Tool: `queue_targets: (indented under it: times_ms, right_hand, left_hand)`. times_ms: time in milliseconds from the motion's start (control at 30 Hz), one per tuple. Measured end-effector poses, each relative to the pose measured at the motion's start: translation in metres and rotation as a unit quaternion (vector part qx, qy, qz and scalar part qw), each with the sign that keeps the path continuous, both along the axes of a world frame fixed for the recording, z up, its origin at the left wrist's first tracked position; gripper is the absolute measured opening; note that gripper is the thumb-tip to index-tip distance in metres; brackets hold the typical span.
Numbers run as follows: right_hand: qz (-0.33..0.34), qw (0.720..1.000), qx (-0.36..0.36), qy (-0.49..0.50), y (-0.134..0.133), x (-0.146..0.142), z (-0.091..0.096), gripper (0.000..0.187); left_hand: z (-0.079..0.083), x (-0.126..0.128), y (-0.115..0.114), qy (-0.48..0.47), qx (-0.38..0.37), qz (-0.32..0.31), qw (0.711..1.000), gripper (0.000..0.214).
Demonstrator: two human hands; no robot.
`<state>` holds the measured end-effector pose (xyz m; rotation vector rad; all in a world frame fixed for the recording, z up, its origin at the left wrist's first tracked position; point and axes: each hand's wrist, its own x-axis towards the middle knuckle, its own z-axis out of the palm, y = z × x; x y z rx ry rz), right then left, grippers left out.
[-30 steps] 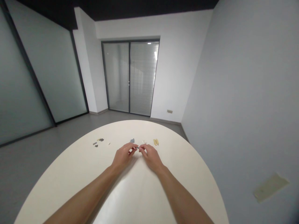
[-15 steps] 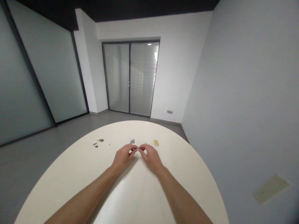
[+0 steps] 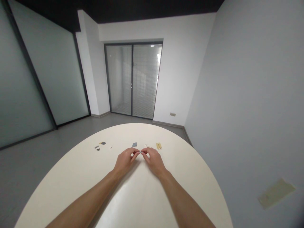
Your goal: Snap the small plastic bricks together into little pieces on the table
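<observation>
My left hand [image 3: 126,158] and my right hand [image 3: 152,159] meet fingertip to fingertip above the table. Both are closed in a pinch on one small grey piece [image 3: 140,152], mostly covered by the fingers, so its exact shape does not show. Just beyond my left fingers lies a blue-grey piece [image 3: 134,144]. Small white pieces [image 3: 146,145] sit behind my right fingers, partly hidden by them. To the right of these, two tan pieces [image 3: 158,146] lie side by side.
All this is on a round white table [image 3: 187,190]. At its left side lie several small dark grey pieces [image 3: 103,143] with a yellowish one among them. A tiny pale piece [image 3: 111,147] rests to their right. A white wall [image 3: 237,95] stands on the right.
The hands keep almost the same place and pinch. Less of the small grey piece shows between the fingertips now. The pieces on the table have not moved.
</observation>
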<state>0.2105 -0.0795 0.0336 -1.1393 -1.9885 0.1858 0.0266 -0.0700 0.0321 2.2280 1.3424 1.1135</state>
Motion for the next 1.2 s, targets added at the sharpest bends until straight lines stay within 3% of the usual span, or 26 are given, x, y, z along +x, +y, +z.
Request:
queue_targets:
  times_ms: [867, 1200]
  right_hand:
    - [-0.011, 1.0, -0.009, -0.006, -0.0002, 0.0009, 0.0, 0.015]
    - [-0.006, 1.0, -0.006, 0.003, -0.0015, -0.0012, -0.0001, 0.016]
  left_hand:
    - [0.0039, 0.0013, -0.0038, -0.024, 0.036, -0.049, 0.998, 0.023]
    - [0.0005, 0.0007, 0.0002, -0.022, 0.019, -0.015, 0.999, 0.027]
